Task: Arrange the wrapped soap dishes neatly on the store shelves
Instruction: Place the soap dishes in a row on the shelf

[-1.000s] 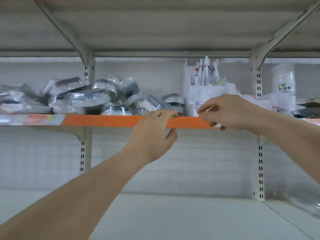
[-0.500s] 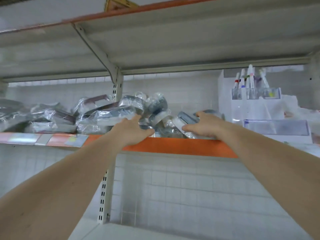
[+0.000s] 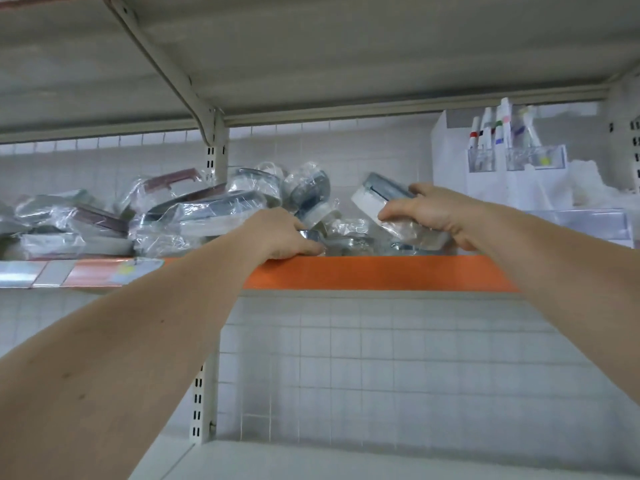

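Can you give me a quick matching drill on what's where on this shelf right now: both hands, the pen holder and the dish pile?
Things:
1. left hand
2. right hand
3. clear pen holder
4. pile of wrapped soap dishes

States or places:
A. far right of the shelf, pens standing in it
B. heaped left of centre, behind the shelf's front edge
C. resting low on a wrapped dish by the orange shelf edge
D. gripping a tilted grey-and-white soap dish, raised above the others

Pairs: 1-C, 2-D, 3-A, 4-B

Both arms raised, left hand (image 3: pixel 280 233) curled, right hand (image 3: pixel 433 213) gripping.
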Action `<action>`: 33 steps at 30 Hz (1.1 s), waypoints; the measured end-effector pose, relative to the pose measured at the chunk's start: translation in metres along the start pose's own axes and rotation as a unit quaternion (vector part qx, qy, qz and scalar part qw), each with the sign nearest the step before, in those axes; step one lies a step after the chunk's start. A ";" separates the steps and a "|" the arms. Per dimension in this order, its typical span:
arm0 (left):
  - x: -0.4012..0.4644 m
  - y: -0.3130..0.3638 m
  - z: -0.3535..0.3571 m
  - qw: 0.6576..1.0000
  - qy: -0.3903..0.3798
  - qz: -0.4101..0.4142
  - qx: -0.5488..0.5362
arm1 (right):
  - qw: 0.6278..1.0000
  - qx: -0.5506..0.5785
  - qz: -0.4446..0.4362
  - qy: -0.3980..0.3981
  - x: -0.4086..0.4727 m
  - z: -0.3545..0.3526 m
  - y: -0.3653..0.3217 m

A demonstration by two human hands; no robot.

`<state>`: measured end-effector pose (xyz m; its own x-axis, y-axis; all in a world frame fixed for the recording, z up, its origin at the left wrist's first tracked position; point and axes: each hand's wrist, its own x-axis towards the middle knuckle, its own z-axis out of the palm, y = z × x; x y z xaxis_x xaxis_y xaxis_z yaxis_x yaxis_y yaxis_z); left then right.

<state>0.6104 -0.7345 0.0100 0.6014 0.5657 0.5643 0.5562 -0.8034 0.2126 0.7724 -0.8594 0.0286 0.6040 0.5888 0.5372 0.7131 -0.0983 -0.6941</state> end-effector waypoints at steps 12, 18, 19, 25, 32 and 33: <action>-0.014 -0.018 -0.012 0.998 0.009 0.058 -0.037 | 0.990 -0.099 0.003 0.097 -0.065 0.006 -0.037; -0.017 -0.031 -0.018 0.992 0.055 0.063 -0.090 | 0.986 -0.117 0.016 0.115 -0.089 0.001 -0.046; -0.018 -0.031 -0.021 0.987 0.067 0.065 -0.131 | 0.987 -0.108 0.023 0.117 -0.091 0.000 -0.046; -0.047 -0.013 -0.032 0.910 0.141 0.160 -0.356 | 0.984 -0.079 0.006 0.158 -0.112 -0.009 -0.047; -0.110 0.016 0.017 0.847 0.170 0.351 -0.362 | 0.969 -0.079 -0.007 0.235 -0.204 -0.046 0.009; -0.116 0.025 0.026 0.843 0.158 0.362 -0.366 | 0.965 -0.104 0.002 0.240 -0.221 -0.055 0.020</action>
<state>0.5695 -0.8151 -0.0710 0.3833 -0.1064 0.9175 -0.4633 -0.8815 0.0913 0.6730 -1.0355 -0.0777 0.6670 0.1530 0.7292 0.7360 -0.2875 -0.6129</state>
